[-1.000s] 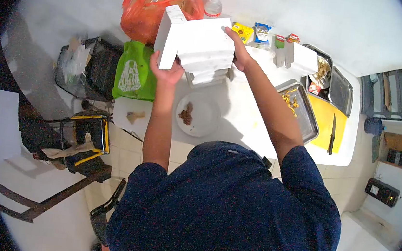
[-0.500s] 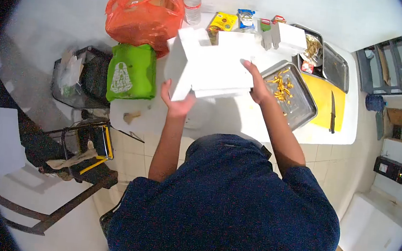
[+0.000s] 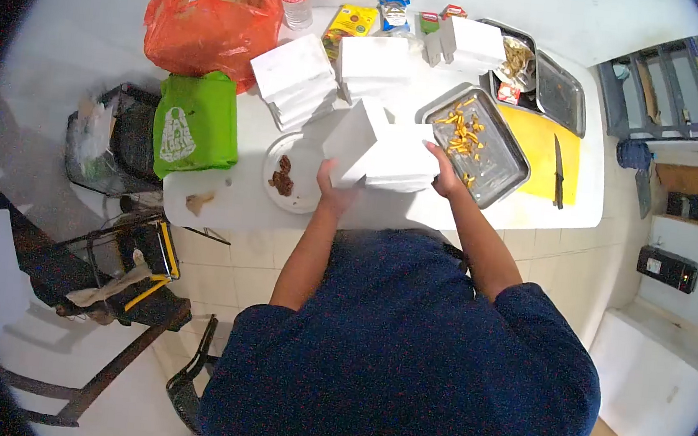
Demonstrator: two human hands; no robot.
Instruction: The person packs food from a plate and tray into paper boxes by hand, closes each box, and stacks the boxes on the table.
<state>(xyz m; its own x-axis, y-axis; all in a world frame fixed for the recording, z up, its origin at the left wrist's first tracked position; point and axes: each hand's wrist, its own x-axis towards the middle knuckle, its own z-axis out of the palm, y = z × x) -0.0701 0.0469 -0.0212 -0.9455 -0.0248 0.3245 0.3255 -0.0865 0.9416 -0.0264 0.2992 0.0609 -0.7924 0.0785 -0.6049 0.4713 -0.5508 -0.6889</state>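
Note:
Between my two hands is a white takeaway box, held close to the table's front edge, with a flat panel standing tilted on its left side. My left hand grips the lower left of it, and its fingers are partly hidden. On the right side, my right hand has its thumb on top, the other fingers out of sight underneath. A white plate with dark brown food pieces lies left of the box. To the right, a metal tray carries yellow fries.
More white boxes stand behind. An orange plastic bag, a green bag and a water bottle are at left. A knife lies on a yellow cutting board; seasoning packets line the back.
Both hands have brought the box down toward my body. The plate with brown food and a white box behind it, hidden before, now show. The whole view has shifted slightly.

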